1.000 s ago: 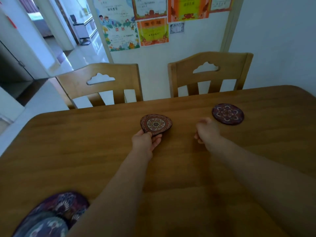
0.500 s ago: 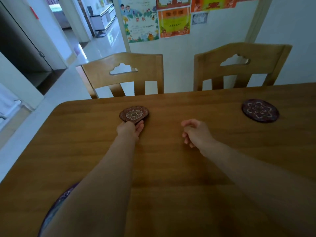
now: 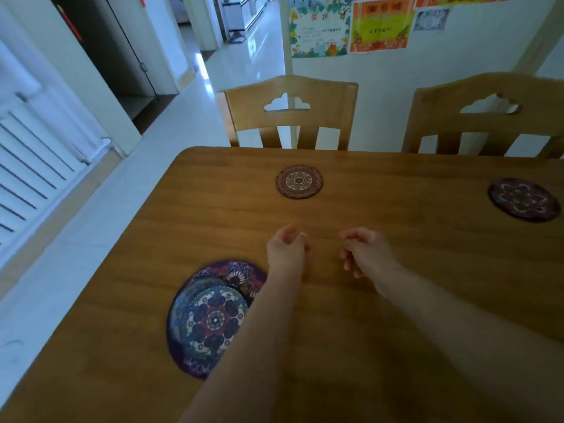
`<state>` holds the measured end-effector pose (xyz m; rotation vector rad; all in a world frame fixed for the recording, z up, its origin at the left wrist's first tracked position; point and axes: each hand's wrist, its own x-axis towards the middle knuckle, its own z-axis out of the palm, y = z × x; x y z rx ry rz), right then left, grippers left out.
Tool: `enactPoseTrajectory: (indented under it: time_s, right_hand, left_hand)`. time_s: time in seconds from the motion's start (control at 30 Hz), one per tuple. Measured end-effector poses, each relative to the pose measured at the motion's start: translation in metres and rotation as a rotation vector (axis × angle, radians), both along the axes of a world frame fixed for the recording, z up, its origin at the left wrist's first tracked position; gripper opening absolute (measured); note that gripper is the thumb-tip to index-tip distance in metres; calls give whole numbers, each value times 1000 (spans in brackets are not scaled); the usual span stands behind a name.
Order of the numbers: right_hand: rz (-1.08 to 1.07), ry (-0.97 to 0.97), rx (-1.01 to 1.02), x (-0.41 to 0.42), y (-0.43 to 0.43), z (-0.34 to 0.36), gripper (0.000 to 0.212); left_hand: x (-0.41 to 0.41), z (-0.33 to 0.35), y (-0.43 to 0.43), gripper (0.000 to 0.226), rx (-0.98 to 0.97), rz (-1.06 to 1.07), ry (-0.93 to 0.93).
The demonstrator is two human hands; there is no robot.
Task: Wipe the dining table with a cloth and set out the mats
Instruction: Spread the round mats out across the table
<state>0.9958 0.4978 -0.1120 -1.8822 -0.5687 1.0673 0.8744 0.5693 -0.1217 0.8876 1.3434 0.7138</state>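
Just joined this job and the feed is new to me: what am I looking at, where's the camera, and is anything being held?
No machine: a person works with bare hands. The single view comes from a head-worn camera looking forward and down. The left hand and right hand hang loosely curled over the wooden table, holding nothing. On it lie a small red mat in front of a chair, a dark mat at far right, and a large patterned mat partly hidden under the left forearm.
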Motion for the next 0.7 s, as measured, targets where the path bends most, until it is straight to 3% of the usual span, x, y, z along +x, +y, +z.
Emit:
enactPoseTrajectory:
  time_s: [0.13,0.3,0.4,0.53,0.6,0.7]
  right_hand:
    - [114,49,27,-53,-11,-4,18]
    - [316,20,-3,-114,-20,-8,16]
    - [439,-121,-21,-146,-16,-12,12]
    - [527,-510,-176,-185,-5,-20,53]
    - [547,-674,-224,-199,1,-19,57]
    - [524,-737,-213,-208,7,-17,49]
  left_hand:
    - [-56,0,-27,31,152,-20,107]
    - [-152,-2,-32,37,370,59,483]
    - [-187,-7,-23,47,375,-34,677]
    - [-205,-12,-17,54,337,-214,758]
    - [-209,-15,-15,53,401,-295,915]
    - [-213,-13,-8,56,457,-319,1061]
